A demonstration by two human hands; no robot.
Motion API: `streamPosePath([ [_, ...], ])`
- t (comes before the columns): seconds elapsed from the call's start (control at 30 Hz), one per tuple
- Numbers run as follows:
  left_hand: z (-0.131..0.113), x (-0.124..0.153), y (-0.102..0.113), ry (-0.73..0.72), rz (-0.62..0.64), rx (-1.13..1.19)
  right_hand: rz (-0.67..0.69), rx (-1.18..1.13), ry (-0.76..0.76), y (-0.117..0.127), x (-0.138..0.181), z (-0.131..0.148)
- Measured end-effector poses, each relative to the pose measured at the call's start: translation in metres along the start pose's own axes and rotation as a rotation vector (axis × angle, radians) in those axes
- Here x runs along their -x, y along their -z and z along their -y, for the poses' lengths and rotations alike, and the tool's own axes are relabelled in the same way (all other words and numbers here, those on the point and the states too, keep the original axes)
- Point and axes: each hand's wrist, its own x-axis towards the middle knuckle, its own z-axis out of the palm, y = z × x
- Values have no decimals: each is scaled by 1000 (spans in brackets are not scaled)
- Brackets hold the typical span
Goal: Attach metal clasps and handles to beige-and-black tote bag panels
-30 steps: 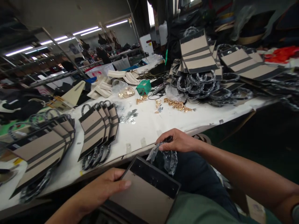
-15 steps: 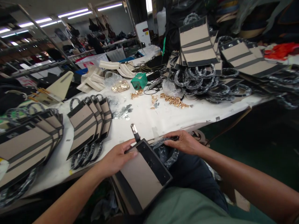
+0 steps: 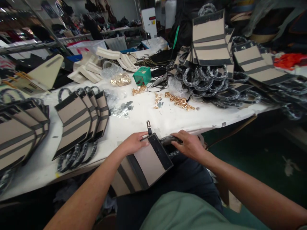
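Note:
A beige bag panel with black bands [image 3: 146, 163] lies across my lap, its top edge against the front of the white table [image 3: 144, 119]. My left hand [image 3: 133, 143] grips the panel's upper left corner, fingers closed over the black band. A short black strap with a metal end [image 3: 149, 126] sticks up just above it. My right hand [image 3: 189, 145] is closed on the plastic-wrapped black handle [image 3: 169, 140] at the panel's upper right.
Fanned stacks of finished beige-and-black panels [image 3: 76, 119] lie at the left, more with wrapped handles [image 3: 211, 51] at the back right. Gold metal fittings [image 3: 178, 101], a green box [image 3: 142, 76] and a tool with a cable sit mid-table. Dark floor lies to the right.
The panel has risen from my lap to the table edge and tilted. Both hands moved up and closer together. The strap with the metal end has come into sight.

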Motion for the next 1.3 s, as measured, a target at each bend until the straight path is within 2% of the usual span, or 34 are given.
streamPosePath([
  [0.1, 1, -4, 4, -12, 52, 2, -55, 136, 116, 5, -8, 22],
  [0.23, -3, -11, 13, -7, 72, -84, 107, 193, 293, -4, -31, 48],
  [0.37, 2, -17, 20, 21, -12, -213, 193, 251, 273, -18, -50, 54],
  [0.47, 8, -15, 19, 89, -150, -298, 213, 287, 280, -20, -55, 53],
  [0.57, 8, -3, 6, 131, -355, -411, 228, 314, 306, -17, -56, 53],
  [0.63, 7, 12, -11, 46, -528, -549, 231, 330, 319, -17, -55, 53],
  [0.7, 8, 27, -32, -113, -640, -689, 231, 346, 326, -17, -55, 55],
  [0.8, 14, 43, -62, -270, -678, -765, 232, 364, 325, -18, -54, 56],
  [0.93, 23, 44, -84, -252, -729, -745, 226, 381, 311, -21, -54, 55],
  [1.07, 27, 38, -91, -192, -760, -695, 228, 389, 310, -23, -54, 53],
  [1.3, 30, 39, -91, -199, -743, -703, 273, 412, 300, -22, -50, 55],
])
